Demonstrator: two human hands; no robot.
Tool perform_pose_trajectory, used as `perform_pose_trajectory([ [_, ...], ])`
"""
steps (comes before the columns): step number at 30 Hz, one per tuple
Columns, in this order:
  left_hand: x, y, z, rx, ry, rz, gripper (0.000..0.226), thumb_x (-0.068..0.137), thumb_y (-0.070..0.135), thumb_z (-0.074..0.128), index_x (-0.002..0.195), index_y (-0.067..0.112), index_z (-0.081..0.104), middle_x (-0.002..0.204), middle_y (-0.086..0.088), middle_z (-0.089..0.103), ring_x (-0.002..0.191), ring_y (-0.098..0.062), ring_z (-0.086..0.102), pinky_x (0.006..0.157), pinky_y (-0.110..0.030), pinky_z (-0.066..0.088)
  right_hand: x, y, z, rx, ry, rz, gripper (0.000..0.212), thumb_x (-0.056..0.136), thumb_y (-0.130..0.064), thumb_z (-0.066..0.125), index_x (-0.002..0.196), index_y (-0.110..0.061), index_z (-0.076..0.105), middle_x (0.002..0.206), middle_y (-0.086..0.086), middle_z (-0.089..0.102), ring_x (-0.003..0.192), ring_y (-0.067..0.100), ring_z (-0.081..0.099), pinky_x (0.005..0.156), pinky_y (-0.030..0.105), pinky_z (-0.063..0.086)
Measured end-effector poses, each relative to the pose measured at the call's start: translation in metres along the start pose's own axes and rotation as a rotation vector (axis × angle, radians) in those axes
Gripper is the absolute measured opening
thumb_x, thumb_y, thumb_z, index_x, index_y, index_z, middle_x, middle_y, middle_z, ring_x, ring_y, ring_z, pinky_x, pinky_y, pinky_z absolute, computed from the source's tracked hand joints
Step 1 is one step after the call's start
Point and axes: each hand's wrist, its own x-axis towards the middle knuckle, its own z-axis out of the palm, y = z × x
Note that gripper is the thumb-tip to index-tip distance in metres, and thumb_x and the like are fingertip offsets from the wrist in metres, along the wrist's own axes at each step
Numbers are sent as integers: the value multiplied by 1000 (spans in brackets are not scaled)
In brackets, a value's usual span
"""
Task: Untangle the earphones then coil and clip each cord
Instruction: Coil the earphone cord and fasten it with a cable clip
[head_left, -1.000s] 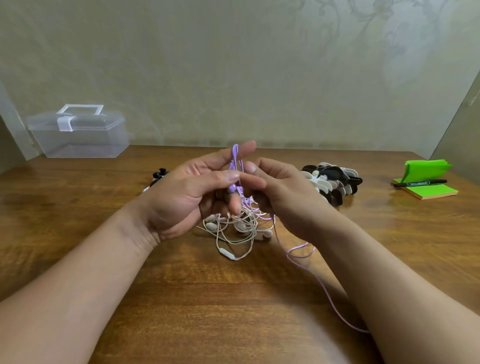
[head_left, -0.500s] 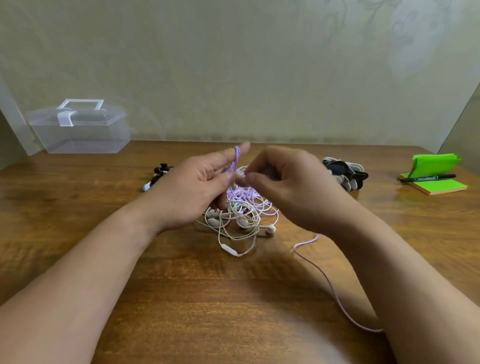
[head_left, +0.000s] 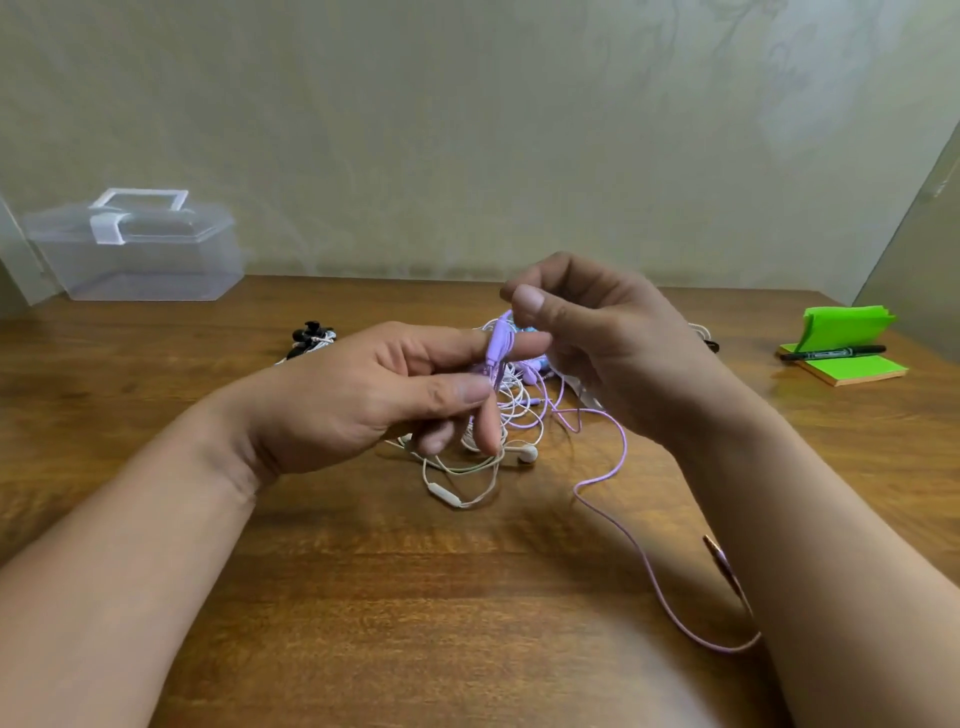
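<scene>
A tangle of white earphones (head_left: 467, 467) and purple earphones (head_left: 602, 467) lies on the wooden table (head_left: 156, 415) at the centre. My left hand (head_left: 363, 400) holds the purple remote piece (head_left: 500, 345) and cord between thumb and fingers, above the tangle. Just right of it and slightly higher, my right hand (head_left: 608, 343) has its fingers curled with thumb and forefinger pinched together; whether a strand is between them I cannot tell. The purple cord trails toward me on the right, ending in a plug (head_left: 719, 558) beside my right forearm.
A clear plastic box (head_left: 135, 249) with a handle stands at the back left. A small black bundled item (head_left: 310, 338) lies behind my left hand. Green sticky notes (head_left: 847, 348) with a black marker (head_left: 831, 353) sit at the far right. The clip pile is mostly hidden behind my right hand.
My right hand rose and moved away from the left, drawing purple cord out of the tangle. The trailing purple cord shifted and its plug came into view.
</scene>
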Motion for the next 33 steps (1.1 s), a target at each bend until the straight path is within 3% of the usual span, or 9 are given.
perform_pose_trajectory([
  [4,7,-4,2,-164,184,95,48,98,18,59,146,24,57,99,-11,72,61,-11,50,59,-18,44,0,16,8,-40,-49,86,18,102,-16,63,86,-18,71,62,-6,53,53,10,31,50,22,25],
  [9,15,-7,-5,-58,483,102,59,96,17,55,152,28,43,110,-6,76,60,-10,53,66,-22,49,-4,15,23,-436,-59,86,18,106,-25,60,99,-24,76,69,-7,62,55,0,47,57,18,37],
  [13,14,-14,-11,247,593,36,56,106,8,53,156,30,40,115,0,77,61,-10,54,70,-28,50,-6,13,26,-660,-61,46,27,106,-32,60,97,-11,75,78,3,70,72,31,61,68,41,47],
  [17,11,-19,-9,452,531,-48,56,106,27,57,154,46,39,102,13,75,71,-12,57,77,-30,51,-8,9,27,-683,-15,-37,26,104,-31,64,85,-15,72,63,-1,59,57,8,45,54,27,35],
  [19,10,-18,-6,536,458,-100,54,106,35,54,154,52,36,104,25,74,85,7,66,79,-19,47,-9,5,25,-712,11,-87,24,102,-30,67,82,-17,72,59,-3,53,54,5,41,52,22,31],
  [22,9,-8,1,585,366,-141,49,108,37,45,153,53,35,117,37,67,112,25,50,78,-5,39,-10,-1,20,-713,56,-126,17,99,-22,68,84,-18,74,56,-12,54,52,4,44,52,17,30],
  [26,7,-1,4,554,335,-137,45,112,18,37,136,56,38,83,42,64,88,20,58,82,-3,38,-11,-5,17,-629,72,-117,18,98,-20,69,82,-19,76,54,-17,57,51,3,43,52,17,31],
  [30,7,-3,5,472,294,-101,42,110,21,44,147,39,51,108,23,72,76,5,57,78,-27,50,-11,-8,14,-544,61,-121,19,98,-27,72,82,-18,75,64,-1,68,57,9,47,55,29,35],
  [33,8,-6,5,407,281,-84,36,108,21,50,137,39,62,99,13,74,79,-7,53,71,-32,44,-11,-8,12,-540,57,-140,18,96,-28,75,83,-16,75,75,20,68,62,16,49,57,33,36],
])
